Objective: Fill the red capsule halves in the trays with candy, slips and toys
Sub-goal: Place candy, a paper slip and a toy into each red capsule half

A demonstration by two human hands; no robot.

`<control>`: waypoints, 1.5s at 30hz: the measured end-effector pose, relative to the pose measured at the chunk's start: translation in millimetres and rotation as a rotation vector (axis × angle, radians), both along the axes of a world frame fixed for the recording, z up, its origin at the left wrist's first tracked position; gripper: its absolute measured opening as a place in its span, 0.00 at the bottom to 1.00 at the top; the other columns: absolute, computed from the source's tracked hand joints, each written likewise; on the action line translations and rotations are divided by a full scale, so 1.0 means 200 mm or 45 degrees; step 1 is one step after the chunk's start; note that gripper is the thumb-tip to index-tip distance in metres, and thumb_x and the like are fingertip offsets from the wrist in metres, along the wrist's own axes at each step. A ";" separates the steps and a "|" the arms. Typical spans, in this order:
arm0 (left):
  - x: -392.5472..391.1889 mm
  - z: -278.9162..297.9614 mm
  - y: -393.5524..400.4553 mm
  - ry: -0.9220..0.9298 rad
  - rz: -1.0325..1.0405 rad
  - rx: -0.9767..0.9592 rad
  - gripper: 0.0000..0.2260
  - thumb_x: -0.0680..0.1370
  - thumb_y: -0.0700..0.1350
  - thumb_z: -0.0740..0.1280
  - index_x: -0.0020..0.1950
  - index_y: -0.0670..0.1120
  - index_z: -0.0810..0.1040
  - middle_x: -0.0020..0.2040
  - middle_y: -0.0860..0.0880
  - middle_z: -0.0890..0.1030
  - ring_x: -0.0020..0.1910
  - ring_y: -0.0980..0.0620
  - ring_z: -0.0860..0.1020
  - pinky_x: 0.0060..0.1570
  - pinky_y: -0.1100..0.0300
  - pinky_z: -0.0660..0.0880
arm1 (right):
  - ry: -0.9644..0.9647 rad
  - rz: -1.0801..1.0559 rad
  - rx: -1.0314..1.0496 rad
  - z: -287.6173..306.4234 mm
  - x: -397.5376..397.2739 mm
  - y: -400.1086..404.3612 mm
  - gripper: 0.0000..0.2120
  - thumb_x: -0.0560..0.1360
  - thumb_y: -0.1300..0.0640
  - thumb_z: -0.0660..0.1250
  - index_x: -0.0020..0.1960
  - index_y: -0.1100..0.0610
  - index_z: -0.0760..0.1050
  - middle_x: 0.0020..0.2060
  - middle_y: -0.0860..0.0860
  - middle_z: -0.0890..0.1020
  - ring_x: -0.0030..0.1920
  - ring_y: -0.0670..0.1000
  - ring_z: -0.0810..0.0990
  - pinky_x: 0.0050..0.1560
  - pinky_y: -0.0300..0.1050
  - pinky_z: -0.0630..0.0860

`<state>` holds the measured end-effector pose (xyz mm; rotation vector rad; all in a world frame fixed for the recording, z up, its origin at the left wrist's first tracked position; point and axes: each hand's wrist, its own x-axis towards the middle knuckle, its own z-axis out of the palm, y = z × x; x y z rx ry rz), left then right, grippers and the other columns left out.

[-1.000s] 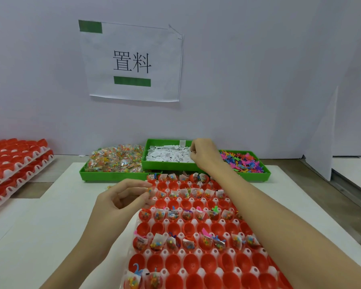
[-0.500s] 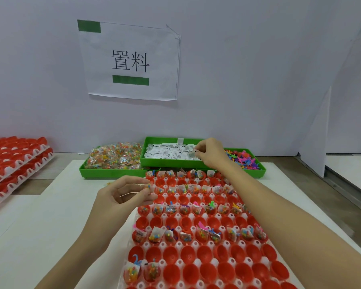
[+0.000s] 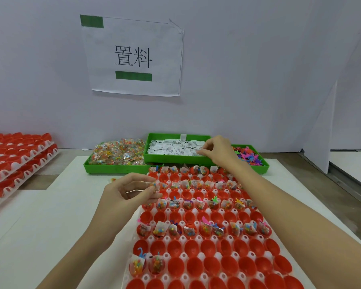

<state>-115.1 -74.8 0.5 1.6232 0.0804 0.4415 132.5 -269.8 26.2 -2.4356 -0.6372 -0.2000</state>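
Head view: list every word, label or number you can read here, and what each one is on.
"置料": black characters on the white paper sign taped to the wall, between two plain green bars.
White paper slips in the middle green plastic tray: dark print, too small to read.
Clear candy packets: no legible text.

Capsule halves [image 3: 212,266]: glossy red plastic.
Bins [image 3: 121,169]: smooth green plastic.
Slips [image 3: 173,148] I pick: white paper.
Candy packets [image 3: 118,153]: shiny clear film.

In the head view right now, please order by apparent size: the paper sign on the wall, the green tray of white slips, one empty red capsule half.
1. paper sign
2. green tray of white slips, farther away, so real size unsure
3. empty red capsule half
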 end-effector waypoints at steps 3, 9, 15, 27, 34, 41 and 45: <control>0.00 0.00 0.00 0.015 0.011 0.011 0.08 0.77 0.40 0.74 0.48 0.53 0.86 0.45 0.46 0.88 0.45 0.46 0.88 0.48 0.62 0.83 | 0.062 0.014 -0.012 0.02 -0.01 -0.04 0.08 0.80 0.57 0.70 0.54 0.60 0.85 0.47 0.51 0.85 0.41 0.44 0.78 0.44 0.35 0.72; -0.01 0.01 -0.01 0.028 0.018 0.010 0.08 0.75 0.40 0.76 0.50 0.52 0.86 0.45 0.47 0.88 0.46 0.50 0.87 0.45 0.70 0.79 | 0.213 0.049 0.202 0.10 -0.14 -0.12 0.08 0.81 0.58 0.68 0.56 0.56 0.85 0.44 0.55 0.86 0.43 0.50 0.82 0.47 0.45 0.81; -0.03 0.04 -0.05 -0.030 -0.084 -0.067 0.07 0.71 0.46 0.76 0.49 0.52 0.87 0.47 0.46 0.89 0.48 0.48 0.87 0.46 0.68 0.80 | 0.208 0.283 0.408 0.10 -0.56 -0.16 0.11 0.80 0.59 0.69 0.53 0.45 0.86 0.42 0.41 0.86 0.37 0.44 0.81 0.37 0.35 0.76; -0.05 0.03 -0.13 0.029 -0.242 0.060 0.08 0.70 0.45 0.79 0.48 0.49 0.89 0.47 0.47 0.88 0.48 0.49 0.87 0.47 0.66 0.81 | 0.092 0.385 0.564 -0.07 -0.97 -0.14 0.05 0.78 0.57 0.72 0.48 0.47 0.84 0.42 0.40 0.85 0.45 0.46 0.85 0.44 0.41 0.81; -0.05 0.03 -0.15 -0.001 -0.242 0.141 0.12 0.68 0.45 0.81 0.51 0.52 0.87 0.43 0.44 0.87 0.44 0.47 0.87 0.46 0.61 0.83 | 0.154 0.440 0.500 -0.07 -0.97 -0.16 0.10 0.81 0.57 0.68 0.52 0.44 0.85 0.45 0.40 0.86 0.48 0.45 0.84 0.47 0.37 0.79; -0.06 0.03 -0.14 0.031 -0.218 0.179 0.09 0.69 0.47 0.79 0.49 0.52 0.89 0.43 0.47 0.87 0.43 0.50 0.86 0.46 0.65 0.81 | 0.276 0.299 0.518 0.03 -0.78 -0.26 0.10 0.82 0.62 0.66 0.52 0.52 0.85 0.41 0.46 0.87 0.40 0.47 0.86 0.37 0.36 0.79; -0.05 0.02 -0.12 0.013 -0.173 0.167 0.07 0.70 0.46 0.78 0.47 0.52 0.88 0.44 0.47 0.88 0.44 0.51 0.86 0.47 0.64 0.81 | 0.174 -0.008 0.340 0.06 -0.44 -0.35 0.09 0.81 0.62 0.66 0.49 0.53 0.84 0.37 0.46 0.87 0.36 0.44 0.85 0.34 0.33 0.77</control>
